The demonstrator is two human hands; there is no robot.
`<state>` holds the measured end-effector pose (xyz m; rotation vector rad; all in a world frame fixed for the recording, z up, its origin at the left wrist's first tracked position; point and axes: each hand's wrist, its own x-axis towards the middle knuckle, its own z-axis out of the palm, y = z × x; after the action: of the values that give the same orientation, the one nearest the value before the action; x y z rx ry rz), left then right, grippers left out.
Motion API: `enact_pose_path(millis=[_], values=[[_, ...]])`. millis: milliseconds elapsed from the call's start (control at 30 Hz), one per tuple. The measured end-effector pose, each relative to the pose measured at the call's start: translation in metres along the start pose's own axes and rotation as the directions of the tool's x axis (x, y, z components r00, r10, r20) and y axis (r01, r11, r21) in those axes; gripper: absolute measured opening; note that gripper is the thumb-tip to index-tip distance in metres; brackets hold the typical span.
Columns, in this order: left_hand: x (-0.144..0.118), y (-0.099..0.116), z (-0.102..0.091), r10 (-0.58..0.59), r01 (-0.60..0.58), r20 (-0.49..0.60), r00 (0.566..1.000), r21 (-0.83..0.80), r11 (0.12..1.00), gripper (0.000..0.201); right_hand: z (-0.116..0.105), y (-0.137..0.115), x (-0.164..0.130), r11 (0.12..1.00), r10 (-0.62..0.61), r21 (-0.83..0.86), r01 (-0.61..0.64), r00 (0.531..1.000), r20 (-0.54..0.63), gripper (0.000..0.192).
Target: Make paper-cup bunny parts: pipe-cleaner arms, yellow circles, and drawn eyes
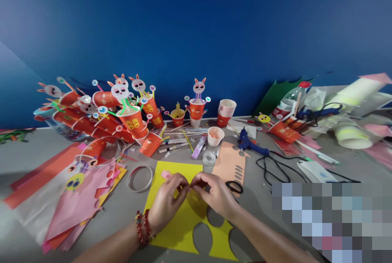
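Observation:
Over a yellow paper sheet [174, 232] with oval holes cut out, my left hand [167, 203] and my right hand [216, 193] meet at the fingertips. Both are closed in a pinch; whatever sits between the fingers is too small and covered to make out. A beaded bracelet circles my left wrist. Beyond my left hand, a small pink paper scrap [165, 174] lies on the yellow sheet. Black scissor handles [234, 187] rest beside my right hand, at the lower end of a peach paper sheet [226, 159] with cut-outs. A roll of clear tape [139, 179] is left of the yellow sheet.
Red paper cups with rabbit faces [130, 120] crowd the back left. A stack of cups [226, 112] stands near the blue wall. At right lie a blue glue gun [249, 142] with a black cord and a plastic bottle [290, 99]. Coloured paper sheets [81, 197] overlap at left.

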<state>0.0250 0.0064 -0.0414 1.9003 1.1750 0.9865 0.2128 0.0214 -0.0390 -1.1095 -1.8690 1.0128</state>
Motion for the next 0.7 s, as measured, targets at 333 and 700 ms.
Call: enact_pose_path(millis=[333, 700], values=[[0.0004, -0.0011, 0.0013, -0.329, 0.449, 0.310, 0.892, -0.684, 0.574, 0.035, -0.0057, -0.0013, -0.0016, 0.889, -0.408, -0.220, 0.401, 0.913, 0.017, 0.024], [-0.0015, -0.0020, 0.0034, -0.327, 0.403, 0.235, 0.915, -0.542, 0.737, 0.042, -0.0004, -0.0052, -0.0025, 0.995, -0.065, 0.073, 0.064, 0.998, 0.009, 0.006]])
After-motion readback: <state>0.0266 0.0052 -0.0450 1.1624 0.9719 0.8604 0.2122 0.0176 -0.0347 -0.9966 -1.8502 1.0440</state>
